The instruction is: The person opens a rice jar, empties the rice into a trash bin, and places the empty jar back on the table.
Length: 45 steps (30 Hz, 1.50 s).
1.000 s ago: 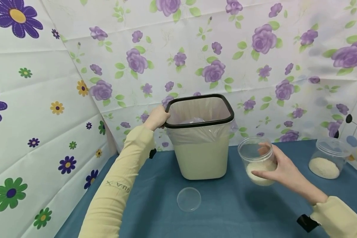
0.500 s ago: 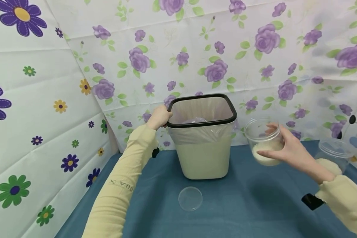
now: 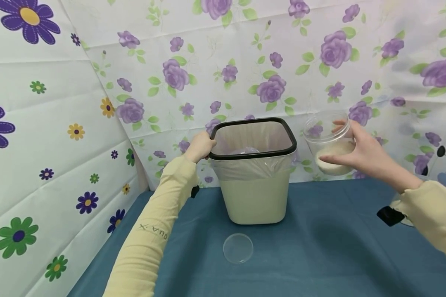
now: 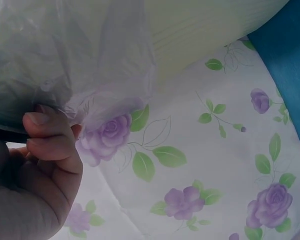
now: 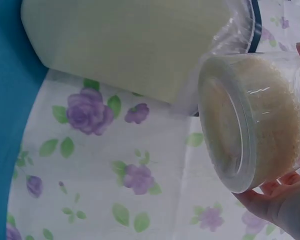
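Note:
My left hand (image 3: 200,147) grips the black rim (image 3: 252,156) of a cream trash can (image 3: 256,198) at its left side. In the left wrist view, the fingers (image 4: 55,147) curl round that rim and the clear plastic liner (image 4: 110,60). To the right of the can, my right hand (image 3: 368,152) holds up a clear plastic jar (image 3: 325,134), tilted slightly toward the can. White grains that look like rice (image 3: 334,156) fill its lower part; the right wrist view shows them (image 5: 275,120) through the wall. The jar is lidless and raised off the table.
A clear round lid (image 3: 238,248) lies on the blue tablecloth (image 3: 282,264) in front of the can. A second clear jar (image 3: 406,222) stands at the right, mostly hidden behind my right sleeve (image 3: 431,214). Flowered sheets (image 3: 223,53) hang behind and at the left.
My right hand has lifted the jar from low beside the can to about the height of the rim. The left hand keeps its grip on the rim.

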{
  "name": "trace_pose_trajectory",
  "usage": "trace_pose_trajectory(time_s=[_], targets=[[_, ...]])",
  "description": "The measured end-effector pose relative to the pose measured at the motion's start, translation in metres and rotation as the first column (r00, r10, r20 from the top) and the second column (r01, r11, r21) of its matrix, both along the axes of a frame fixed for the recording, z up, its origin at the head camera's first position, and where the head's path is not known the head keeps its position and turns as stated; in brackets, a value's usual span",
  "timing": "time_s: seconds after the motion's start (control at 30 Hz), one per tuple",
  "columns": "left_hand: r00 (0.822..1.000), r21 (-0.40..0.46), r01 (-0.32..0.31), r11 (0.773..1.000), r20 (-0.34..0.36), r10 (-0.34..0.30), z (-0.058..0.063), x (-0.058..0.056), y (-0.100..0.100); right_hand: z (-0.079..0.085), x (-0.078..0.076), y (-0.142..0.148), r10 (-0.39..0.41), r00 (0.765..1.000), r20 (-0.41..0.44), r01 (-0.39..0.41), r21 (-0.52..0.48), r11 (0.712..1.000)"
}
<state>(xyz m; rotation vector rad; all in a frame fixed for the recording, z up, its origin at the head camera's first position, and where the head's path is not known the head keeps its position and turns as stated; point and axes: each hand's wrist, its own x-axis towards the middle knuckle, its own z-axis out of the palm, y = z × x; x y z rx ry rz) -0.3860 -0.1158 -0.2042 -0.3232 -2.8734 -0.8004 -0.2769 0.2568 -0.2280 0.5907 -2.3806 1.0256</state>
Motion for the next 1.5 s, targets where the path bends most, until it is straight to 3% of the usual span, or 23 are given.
trace_pose_trajectory(time_s=[0.27,0.5,0.87,1.5], targets=[[1.0,0.014,-0.013,1.0,0.008,0.013,-0.003,0.002,-0.001,0.02,-0.004,-0.007,-0.013,1.0,0.011,0.012,0.069,0.998],[1.0,-0.026,-0.002,1.0,-0.007,0.002,-0.001,0.001,0.001,0.027,-0.01,-0.011,-0.028,1.0,-0.005,0.029,0.079,0.996],[1.0,-0.011,-0.012,1.0,-0.001,0.012,0.0,0.0,0.002,0.04,-0.023,-0.015,-0.008,1.0,0.012,0.007,0.114,0.993],[1.0,0.034,-0.011,0.999,-0.016,0.011,-0.003,0.001,0.001,0.058,-0.046,-0.034,0.02,0.996,-0.088,0.0,0.217,0.976]])
